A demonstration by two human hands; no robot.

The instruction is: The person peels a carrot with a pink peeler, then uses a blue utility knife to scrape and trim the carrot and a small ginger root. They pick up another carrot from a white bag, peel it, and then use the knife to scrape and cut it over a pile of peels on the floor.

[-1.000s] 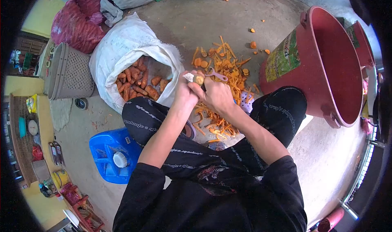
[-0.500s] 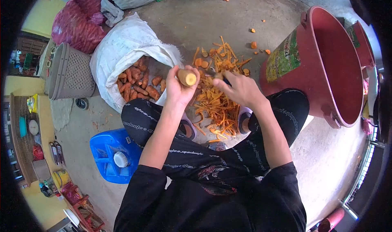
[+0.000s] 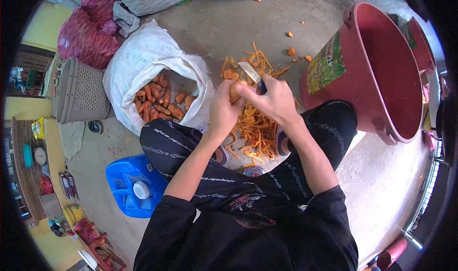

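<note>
My left hand (image 3: 225, 109) is closed around a carrot (image 3: 235, 92), most of which the fingers hide. Against the carrot presses the thumb of my right hand (image 3: 276, 99). That hand grips the dark handle of a knife (image 3: 249, 72), its broad pale blade pointing up and away from me. Beneath both hands a pile of orange peelings (image 3: 257, 127) spreads over the floor between my feet. Unpeeled carrots (image 3: 160, 101) lie in the mouth of a white sack (image 3: 138, 56), just left of my left hand.
A tall red bin (image 3: 358, 75) stands to the right, close to my knee. On the left are a blue jerrycan (image 3: 129, 185), a grey plastic basket (image 3: 83, 92) and red mesh sacks (image 3: 88, 39). Carrot pieces (image 3: 291, 51) dot the concrete floor.
My hands have come together at the carrot; the left moved right and the right thumb now touches it. The knife blade has swung up into clear view.
</note>
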